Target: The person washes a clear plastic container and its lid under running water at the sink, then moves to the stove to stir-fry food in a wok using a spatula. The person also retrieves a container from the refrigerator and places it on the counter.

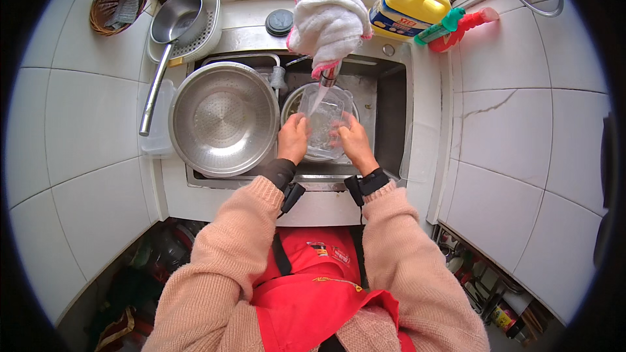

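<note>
Fingers of left hand (pixel 293 137) and right hand (pixel 356 141) pinch the clear container (pixel 328 121) at its opposite sides, so neither hand is nearer. It lies just below the tap (pixel 330 76), its long axis running from the body toward this tap. Both wrists come forward, palms seemingly inward; wide steel basin (pixel 223 118) stands left of the tap

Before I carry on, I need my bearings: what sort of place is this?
Most likely a kitchen: there's a sink with a running tap, a large metal bowl and a long-handled saucepan.
</note>
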The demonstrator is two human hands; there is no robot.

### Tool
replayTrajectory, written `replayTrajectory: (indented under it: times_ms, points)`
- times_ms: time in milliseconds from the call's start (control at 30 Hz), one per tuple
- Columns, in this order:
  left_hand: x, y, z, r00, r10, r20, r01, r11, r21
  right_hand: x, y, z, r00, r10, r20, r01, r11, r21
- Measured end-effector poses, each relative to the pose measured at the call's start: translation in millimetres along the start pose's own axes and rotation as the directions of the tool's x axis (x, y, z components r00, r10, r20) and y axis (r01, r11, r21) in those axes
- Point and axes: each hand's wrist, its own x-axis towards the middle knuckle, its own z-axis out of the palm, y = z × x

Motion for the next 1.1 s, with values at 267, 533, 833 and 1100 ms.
replayTrajectory:
  times_ms: [267, 533, 833, 1100]
  points:
    - [-31, 23, 16, 0.784, 0.617, -0.065, -0.45, 0.637, 0.626, -18, 5, 13, 0.968, -0.229, -0.099, 0.153, 0.859, -0.488]
    - [-33, 32, -8, 1.0, 0.022, -0.012, -0.018, 0.97, 0.244, -35, 1, 13, 0.999, 0.012, -0.033, -0.008, 0.993, 0.118]
    - [-37, 24, -10, 0.976, -0.207, 0.06, 0.212, 0.974, -0.075, -56, -2, -150, 0.687, -0.534, -0.493, -0.254, 0.459, -0.851]
    - [-36, 11, -8, 0.986, -0.162, 0.029, 0.164, 0.979, -0.12, -81, 28, -198, 0.767, -0.293, -0.57, -0.427, 0.431, -0.795]
